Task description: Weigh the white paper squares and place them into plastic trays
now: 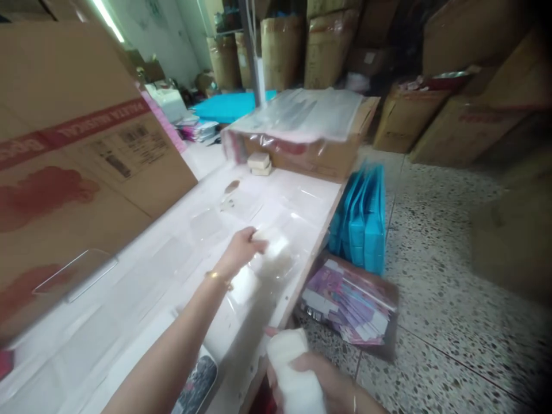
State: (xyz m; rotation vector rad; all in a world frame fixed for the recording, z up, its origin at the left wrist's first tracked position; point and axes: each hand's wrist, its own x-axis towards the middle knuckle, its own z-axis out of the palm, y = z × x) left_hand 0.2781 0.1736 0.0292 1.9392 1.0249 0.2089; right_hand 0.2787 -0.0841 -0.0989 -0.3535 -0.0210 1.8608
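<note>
My left hand [244,250], with a gold-coloured bracelet at the wrist, reaches over the white table [241,351]. Its thumb and fingers pinch the edge of a white block [276,244], which is blurred, above a clear plastic tray [297,227]. Another white block [245,283] lies just below that wrist. Near the table's front edge, my right hand [319,368] is wrapped round a stack of white blocks [291,359]; its lower end runs out of view. Part of a dark patterned object [198,382] shows beneath my left forearm.
A large cardboard box [77,115] borders the table's left side. Two small pale blocks [259,164] are stacked before a plastic-covered carton [302,155]. Blue folded packs [362,224] and a bag of printed sheets [349,302] stand beside the table on the speckled floor [440,299].
</note>
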